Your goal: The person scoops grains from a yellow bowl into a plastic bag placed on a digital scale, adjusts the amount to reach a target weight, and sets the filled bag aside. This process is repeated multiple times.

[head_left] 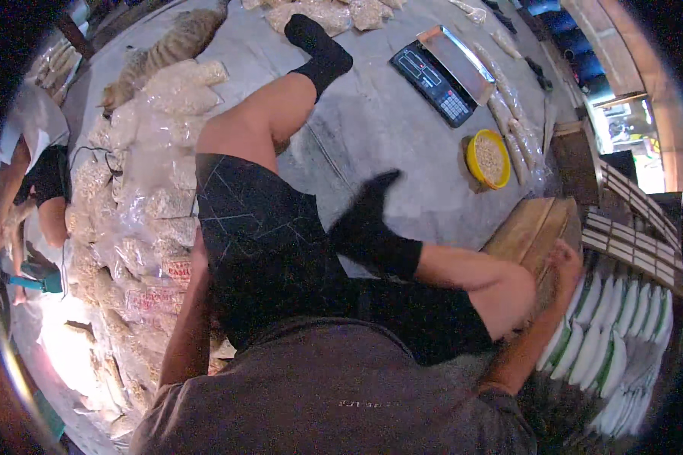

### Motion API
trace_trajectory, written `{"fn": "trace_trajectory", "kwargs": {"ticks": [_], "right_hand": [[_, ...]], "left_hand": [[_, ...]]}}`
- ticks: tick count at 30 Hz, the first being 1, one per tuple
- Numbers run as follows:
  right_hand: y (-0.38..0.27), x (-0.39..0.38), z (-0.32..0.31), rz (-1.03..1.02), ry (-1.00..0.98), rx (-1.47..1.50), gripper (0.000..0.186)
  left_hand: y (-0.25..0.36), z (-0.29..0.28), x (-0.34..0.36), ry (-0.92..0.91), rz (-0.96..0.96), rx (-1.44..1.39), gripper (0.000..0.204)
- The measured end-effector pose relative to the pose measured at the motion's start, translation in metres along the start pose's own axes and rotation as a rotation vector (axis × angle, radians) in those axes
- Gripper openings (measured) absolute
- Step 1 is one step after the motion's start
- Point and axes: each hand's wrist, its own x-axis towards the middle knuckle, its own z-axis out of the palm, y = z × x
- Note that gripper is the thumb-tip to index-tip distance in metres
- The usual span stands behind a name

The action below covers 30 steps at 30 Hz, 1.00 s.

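My left hand is down beside my left thigh, next to plastic bags of pale pieces; its fingers are hidden. On the other side, my right hand is beside a wooden board, its fingers loosely curled, with nothing visible in them. My legs, in black socks and shorts, stretch over the grey floor sheet. A digital scale with a steel tray sits beyond them, and a yellow bowl of pale pieces is to its lower right.
A tabby cat is at upper left. Another person is at the left edge with a teal tool. More bags lie at the top. Stacked white-and-green sacks and slatted wood are at the right.
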Motion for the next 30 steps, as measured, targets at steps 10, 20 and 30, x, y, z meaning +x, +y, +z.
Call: {"fn": "trace_trajectory", "kwargs": {"ticks": [10, 20, 30], "right_hand": [[-0.187, -0.029, -0.119, -0.102, 0.328, -0.428, 0.054], [-0.438, 0.166, 0.104, -0.699, -0.076, -0.500, 0.059], [-0.653, 0.313, 0.541, -0.653, -0.085, 0.289, 0.078]], "left_hand": [[0.012, -0.007, 0.044, -0.082, -0.007, 0.025, 0.080], [0.029, 0.020, 0.065, -0.064, -0.018, 0.148, 0.081], [0.066, 0.048, 0.076, 0.051, -0.140, 0.324, 0.081]]}}
